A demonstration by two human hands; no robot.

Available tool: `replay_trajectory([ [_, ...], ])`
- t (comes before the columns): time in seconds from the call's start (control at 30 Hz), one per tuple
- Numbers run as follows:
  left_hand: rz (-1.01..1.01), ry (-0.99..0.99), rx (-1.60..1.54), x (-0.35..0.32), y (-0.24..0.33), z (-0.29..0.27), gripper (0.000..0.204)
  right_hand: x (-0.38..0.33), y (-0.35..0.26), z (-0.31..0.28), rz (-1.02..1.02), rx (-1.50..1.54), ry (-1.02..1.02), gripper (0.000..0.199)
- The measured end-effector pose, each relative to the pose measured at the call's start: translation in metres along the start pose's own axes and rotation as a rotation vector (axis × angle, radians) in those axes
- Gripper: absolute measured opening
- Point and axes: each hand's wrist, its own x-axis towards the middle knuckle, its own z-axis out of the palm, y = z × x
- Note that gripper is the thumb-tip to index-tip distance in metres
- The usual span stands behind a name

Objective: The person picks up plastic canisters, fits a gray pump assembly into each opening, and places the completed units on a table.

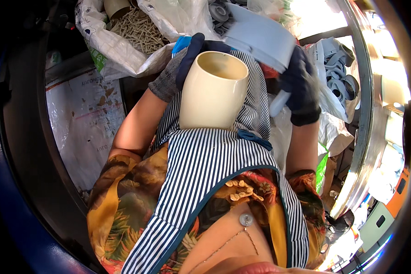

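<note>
A cream, barrel-shaped plastic pot rests on my lap against the striped apron, its round mouth tilted up and away. My left hand, in a grey and navy glove, grips the pot's left side near the rim. Right of the pot, my right hand, in a dark glove, is closed on a broad, curved blue-grey plastic piece, which is slightly blurred. Below those fingers sticks out a rounded pale blue-grey end; I cannot tell whether it belongs to the same piece.
An open white sack at the far left holds many small beige plastic bits. Dark grey round parts lie at the far middle. To the right, a bag holds blue-grey plastic parts, beside a metal frame post.
</note>
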Motion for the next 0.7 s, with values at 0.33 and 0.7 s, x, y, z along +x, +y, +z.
replay_trajectory([
  [0.33, -0.291, 0.157, -0.070, 0.011, 0.030, 0.019, 0.062, 0.039, 0.031, 0.016, 0.219, 0.118, -0.085, 0.027],
  [0.7, -0.025, 0.031, 0.023, 0.012, 0.017, 0.015, 0.059, 0.036, 0.038, 0.014, 0.121, 0.063, -0.067, 0.024],
])
